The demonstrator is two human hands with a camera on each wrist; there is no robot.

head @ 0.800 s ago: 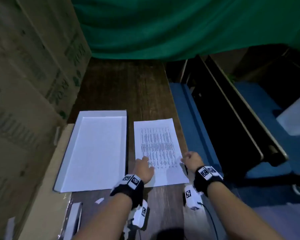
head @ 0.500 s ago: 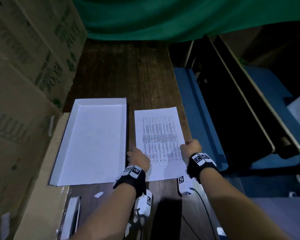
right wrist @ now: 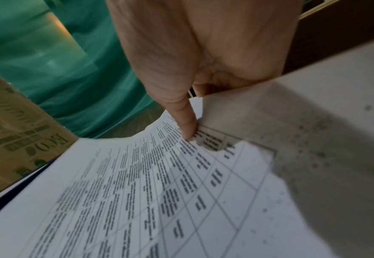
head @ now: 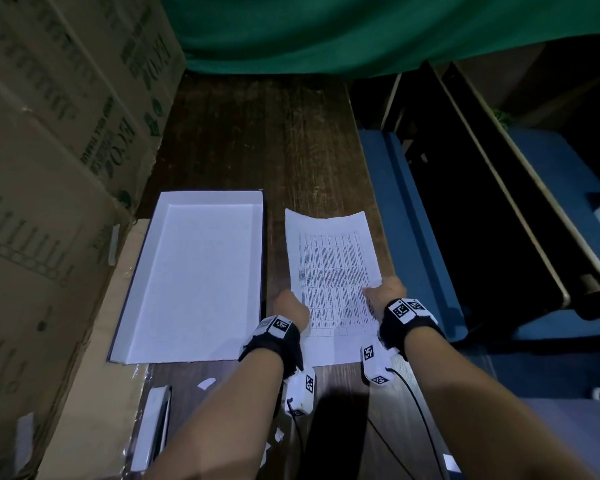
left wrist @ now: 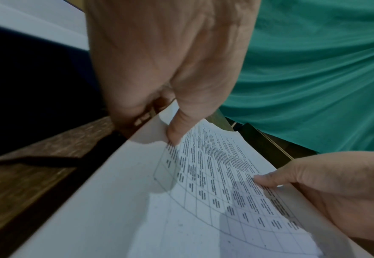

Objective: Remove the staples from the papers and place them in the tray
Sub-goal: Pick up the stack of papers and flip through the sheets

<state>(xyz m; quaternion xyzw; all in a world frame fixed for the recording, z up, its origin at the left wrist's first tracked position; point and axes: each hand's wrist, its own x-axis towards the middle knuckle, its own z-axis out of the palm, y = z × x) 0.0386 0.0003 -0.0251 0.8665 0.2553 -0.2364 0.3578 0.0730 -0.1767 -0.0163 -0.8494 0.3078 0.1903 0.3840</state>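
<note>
A printed sheet of paper (head: 333,271) with a table of text is held above the wooden table, bowed down its middle. My left hand (head: 290,304) pinches its left edge, thumb on top in the left wrist view (left wrist: 177,132). My right hand (head: 387,289) pinches its right edge, thumb pressed onto the print (right wrist: 187,125). The paper (left wrist: 203,192) fills the lower part of both wrist views (right wrist: 159,192). The white tray (head: 174,306) lies flat just to the left of the sheet. No staple is visible in any view.
Stacked cardboard boxes (head: 66,133) wall in the left side. A green curtain (head: 326,29) hangs at the back. The table's right edge drops to a blue chair (head: 413,220). A white flat object (head: 153,424) and paper scraps (head: 205,382) lie near the front left.
The sheet lay flat on the table before. Both hands have taken it by its side edges, and it now bows between them.
</note>
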